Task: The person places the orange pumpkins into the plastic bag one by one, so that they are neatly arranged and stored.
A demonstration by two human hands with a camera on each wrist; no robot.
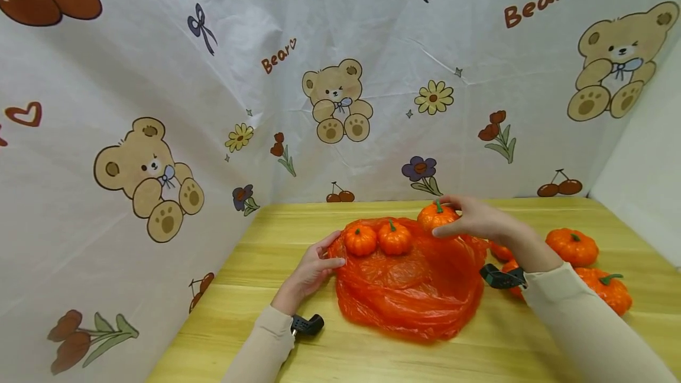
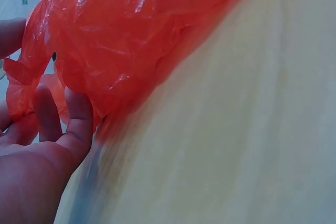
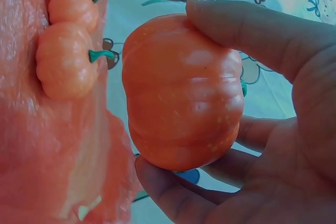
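Observation:
A red plastic bag [image 1: 409, 306] lies spread with its mouth toward me. Two small orange pumpkins, one on the left [image 1: 361, 240] and one beside it [image 1: 395, 238], sit side by side at its far left part. My left hand [image 1: 314, 266] grips the bag's left edge between thumb and fingers; in the left wrist view the thin film [image 2: 121, 40] runs between them. Over the bag's back right rim, my right hand [image 1: 481, 217] holds another small pumpkin [image 3: 184, 93], thumb on one side and fingers on the other, its green stem upward in the head view.
Right of the bag, several more pumpkins lie on the wooden table [image 1: 298, 336], among them a large one [image 1: 571, 247] and another with a green stem [image 1: 609, 291]. Some are partly hidden behind the right forearm. A bear-print sheet [image 1: 383, 34] hangs behind and left.

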